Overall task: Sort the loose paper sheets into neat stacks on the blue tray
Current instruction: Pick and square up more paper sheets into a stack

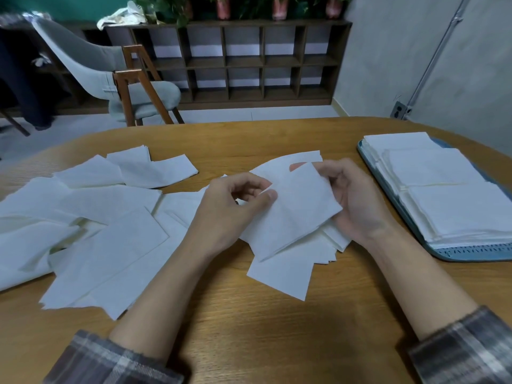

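Dozens of thin white loose sheets (105, 217) lie scattered over the left half of the wooden table (263, 328), overlapping at every angle. The blue tray (471, 252) at the right edge already carries squared stacks (443, 184). Between them a fanned bundle (293, 214) is held just above the tabletop. The left hand (235, 200) pinches the top sheet's edge between thumb and curled fingers, and the right hand (357, 200) is curled round the bundle's right side. I'd worry about that fan: the lower sheets hang skewed, and a slackened grip would likely let them slide out. The paper looks soft and tissue-like, square-cut, faintly textured and limp at the corners, so a hard pinch might crease or tear it. A careless set-down could nudge the tray's piles crooked.
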### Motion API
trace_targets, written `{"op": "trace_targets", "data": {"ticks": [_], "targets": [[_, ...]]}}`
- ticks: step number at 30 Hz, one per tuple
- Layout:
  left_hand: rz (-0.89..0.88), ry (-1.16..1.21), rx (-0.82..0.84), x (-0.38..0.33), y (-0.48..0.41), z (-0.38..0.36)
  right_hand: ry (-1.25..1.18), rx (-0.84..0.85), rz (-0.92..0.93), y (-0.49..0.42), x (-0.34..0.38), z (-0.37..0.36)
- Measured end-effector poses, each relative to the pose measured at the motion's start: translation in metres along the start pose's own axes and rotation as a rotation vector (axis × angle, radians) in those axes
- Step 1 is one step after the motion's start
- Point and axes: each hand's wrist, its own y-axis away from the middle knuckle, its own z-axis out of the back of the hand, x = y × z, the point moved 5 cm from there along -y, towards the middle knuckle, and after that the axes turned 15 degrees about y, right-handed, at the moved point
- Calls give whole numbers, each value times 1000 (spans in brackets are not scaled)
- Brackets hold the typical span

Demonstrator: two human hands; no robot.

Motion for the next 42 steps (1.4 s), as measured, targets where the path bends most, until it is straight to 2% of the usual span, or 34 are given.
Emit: {"op": "trace_targets", "data": {"ticks": [6, 12, 19, 24, 29, 32, 35, 38, 40, 42], "targets": [[-54, 73, -83, -9, 2, 7, 293, 4, 98, 5, -2, -3], [-30, 144, -127, -5, 0, 8, 367, -3, 151, 9, 1, -8], [-65, 39, -173, -4, 0, 9, 354, -51, 169, 9, 3, -8], [-22, 93, -90, -4, -1, 7, 313, -26, 186, 11, 6, -10], [-46, 111, -148, -3, -2, 8, 302, -32, 218, 11, 9, -10], [-81, 76, -187, -2, -2, 7, 335, -21, 269, 12, 11, -9], [-137, 43, -175, -3, -1, 4, 527, -5, 338, 12, 13, -8], [-246, -48, -149, -7, 1, 2, 588, 11, 284, 9, 7, -6], [-311, -156, -151, -7, 2, 3, 565, -45, 237, 6, 4, 0], [-382, -281, -156, -7, 3, 1, 573, -170, 234, 2, 2, 10]]}}
